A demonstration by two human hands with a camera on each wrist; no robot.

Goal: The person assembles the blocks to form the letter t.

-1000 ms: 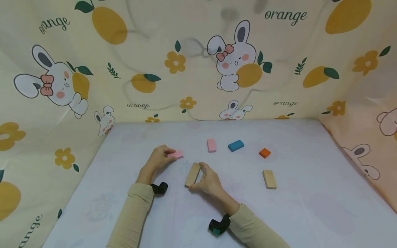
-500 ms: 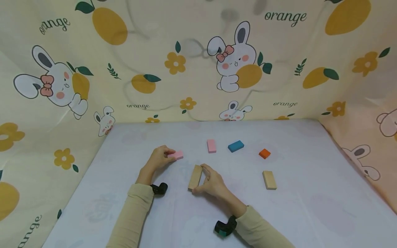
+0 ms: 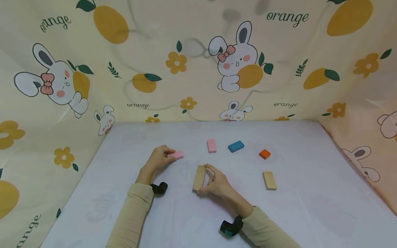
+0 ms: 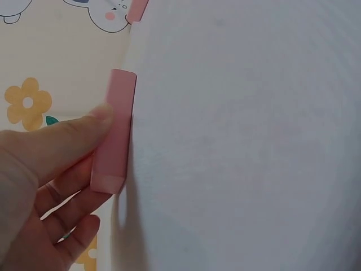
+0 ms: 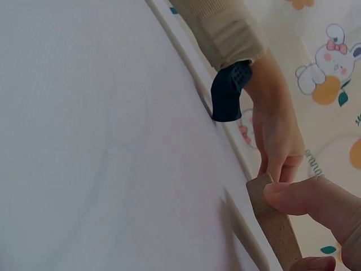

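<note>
Over table [image 3: 310,151], left hand [image 3: 160,156] pinches pink block [image 4: 119,130], right hand [image 3: 219,182] spans wooden block [image 3: 199,178]

Draped booth [image 3: 28,113], bunny-print backdrop [image 3: 193,79], white tabletop [image 3: 235,179]

White-covered table [image 3: 310,213]. Directly on it, beyond right hand's fingers [image 3: 214,169]: pink rectangular block [image 3: 211,146]; farther right, blue rectangular block [image 3: 236,146], then small orange block [image 3: 265,154]. Well right of same fingers: pale wooden rectangular block [image 3: 269,181], lying flat.
</note>
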